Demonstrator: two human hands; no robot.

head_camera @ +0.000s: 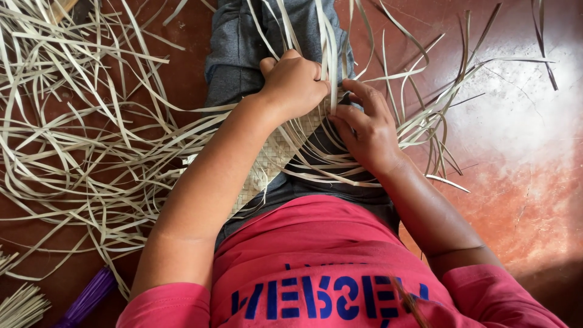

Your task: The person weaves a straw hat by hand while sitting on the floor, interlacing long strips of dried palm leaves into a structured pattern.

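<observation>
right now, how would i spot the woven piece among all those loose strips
Start at the person's lap, grey trousers below the red shirt. Between the left hand and right hand lies the woven mat, a narrow pale band on the thigh. Unlike the loose strips scattered over the red floor, its strips are tightly interlaced in a chequered pattern.

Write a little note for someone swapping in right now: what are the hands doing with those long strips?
Left hand: closed in a grip on upright pale strips.
Right hand: fingers spread, pressing strips at the woven edge.
Woven mat: a narrow checked section lies on the lap, over grey trousers.
Done: that short woven band.
Left: many loose strips fan out unwoven across the red floor. A purple bundle lies beside the left arm.
</observation>
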